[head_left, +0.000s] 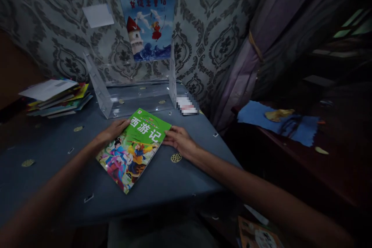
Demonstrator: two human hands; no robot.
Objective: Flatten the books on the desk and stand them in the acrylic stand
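Note:
A green picture book with white Chinese characters and cartoon figures on its cover is tilted in front of me, above the blue-grey tablecloth. My left hand grips its left edge, with the fingertips at the cover's upper left. On the opposite side, my right hand pinches the right edge near the upper corner. Just beyond the book stands a clear acrylic rack with upright side panels. Whether the book's lower end touches the table, I cannot tell.
A stack of books and papers lies at the table's left. A small card, partly blurred out, sits right of the rack. A blue poster and white paper hang on the patterned wall. At right, a blue cloth covers a dark red surface.

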